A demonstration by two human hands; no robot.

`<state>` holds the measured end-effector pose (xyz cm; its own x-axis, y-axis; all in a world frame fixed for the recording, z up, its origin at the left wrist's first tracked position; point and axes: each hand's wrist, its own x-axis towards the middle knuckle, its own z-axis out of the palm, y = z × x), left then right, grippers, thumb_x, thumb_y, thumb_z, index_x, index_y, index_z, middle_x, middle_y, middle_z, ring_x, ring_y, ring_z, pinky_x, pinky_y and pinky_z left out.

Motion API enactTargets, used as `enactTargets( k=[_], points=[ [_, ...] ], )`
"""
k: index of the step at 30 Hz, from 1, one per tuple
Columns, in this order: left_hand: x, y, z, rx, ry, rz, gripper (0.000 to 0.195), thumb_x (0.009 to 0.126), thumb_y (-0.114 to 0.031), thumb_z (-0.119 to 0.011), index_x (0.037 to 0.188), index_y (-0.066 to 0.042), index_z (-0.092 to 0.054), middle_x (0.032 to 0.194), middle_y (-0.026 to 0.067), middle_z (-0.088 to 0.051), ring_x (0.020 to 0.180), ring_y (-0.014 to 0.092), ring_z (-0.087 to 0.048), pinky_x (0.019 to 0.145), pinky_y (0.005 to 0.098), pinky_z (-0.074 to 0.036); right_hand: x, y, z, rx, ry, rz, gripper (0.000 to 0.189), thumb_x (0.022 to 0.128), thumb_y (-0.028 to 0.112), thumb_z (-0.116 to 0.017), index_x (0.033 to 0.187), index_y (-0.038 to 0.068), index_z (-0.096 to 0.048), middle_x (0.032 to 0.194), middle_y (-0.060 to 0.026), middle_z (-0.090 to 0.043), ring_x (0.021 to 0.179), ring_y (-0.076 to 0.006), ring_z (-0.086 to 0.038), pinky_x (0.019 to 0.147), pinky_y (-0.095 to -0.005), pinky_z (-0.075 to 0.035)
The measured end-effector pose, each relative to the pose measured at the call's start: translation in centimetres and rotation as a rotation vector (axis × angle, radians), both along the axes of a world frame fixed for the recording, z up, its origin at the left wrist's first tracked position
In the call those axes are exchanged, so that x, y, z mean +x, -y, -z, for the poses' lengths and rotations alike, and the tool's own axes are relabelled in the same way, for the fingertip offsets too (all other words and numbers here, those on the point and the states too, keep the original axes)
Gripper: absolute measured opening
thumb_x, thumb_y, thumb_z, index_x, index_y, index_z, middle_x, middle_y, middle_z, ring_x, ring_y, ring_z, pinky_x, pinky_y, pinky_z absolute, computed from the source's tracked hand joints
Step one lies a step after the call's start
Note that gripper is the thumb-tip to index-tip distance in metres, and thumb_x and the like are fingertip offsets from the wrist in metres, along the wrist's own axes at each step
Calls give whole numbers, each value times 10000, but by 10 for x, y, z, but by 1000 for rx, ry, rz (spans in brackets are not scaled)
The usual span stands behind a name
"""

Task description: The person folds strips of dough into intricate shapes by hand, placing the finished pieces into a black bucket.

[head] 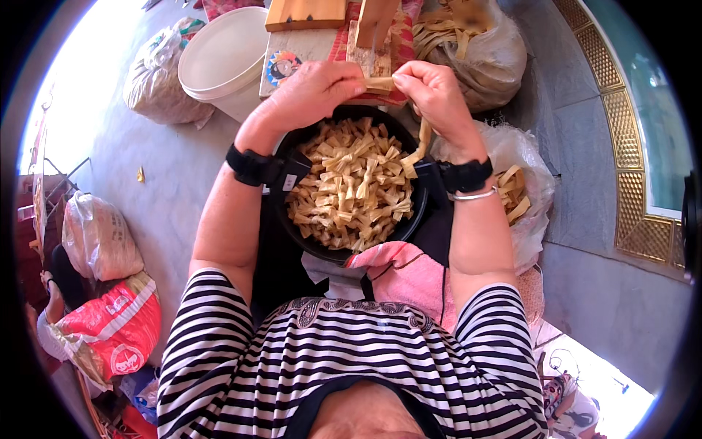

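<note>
A pale yellow flat strip [380, 83] is stretched between my two hands over the near edge of a small table [307, 39]. My left hand [323, 83] pinches its left end, and my right hand [433, 90] grips it on the other side. A tail of the strip hangs from my right hand down over a black round basin [283, 222]. Many short knotted pieces [351, 181] of the same material fill the basin, which sits at my lap beneath my wrists. A wooden block with an upright wooden piece [375, 24] stands on the table just beyond my fingers.
A white bucket [225, 52] stands left of the table. Sacks [164, 82] lie on the floor at left. At right, a plastic sack [482, 66] and a plastic bag [529, 159] hold more strips. A pink towel [408, 280] lies by the basin. Other people are partly visible at both lower sides.
</note>
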<state>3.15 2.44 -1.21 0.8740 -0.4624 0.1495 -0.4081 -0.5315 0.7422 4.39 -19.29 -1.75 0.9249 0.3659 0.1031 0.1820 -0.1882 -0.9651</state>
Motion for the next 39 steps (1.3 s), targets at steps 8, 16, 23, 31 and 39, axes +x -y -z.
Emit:
enactTargets(
  k=[8,16,23,31,39],
  points=[
    [34,17,27,76,286,-380,195,845,-255,-609,974,-110,-627,649,101,-605,598,238,-585,575,337,-448,51,-19,45,-9,224,285,168,810,145,-591,773,-16,-622,558,-57,-570,492,-102,-486,499,-279,-416],
    [31,6,31,344,219,-424,275,857,-374,-564,941,-128,-653,634,105,-615,645,287,-614,598,390,-460,49,-14,47,-636,324,395,250,782,264,-626,732,20,-650,714,-212,-612,695,-375,-604,617,-428,-484],
    [-15,26,18,26,19,-283,455,940,-419,-426,988,-26,-649,684,60,-640,617,193,-614,602,340,-480,0,-36,14,420,-527,-6,279,944,290,-485,835,65,-609,574,30,-472,442,-50,-387,377,-200,-322],
    [-20,41,-7,-1449,-423,-462,268,977,-276,-410,926,-36,-519,660,-2,-451,588,94,-445,556,228,-400,-25,-48,1,466,-704,-273,271,946,293,-490,789,78,-542,573,64,-399,441,-29,-332,404,-178,-277],
    [-16,9,-14,-969,422,-619,261,952,-229,-453,881,-10,-575,662,14,-511,548,70,-431,485,220,-357,-38,-50,-16,723,-706,-371,202,935,205,-488,950,33,-593,629,44,-479,464,-14,-360,407,-166,-280]
  ],
)
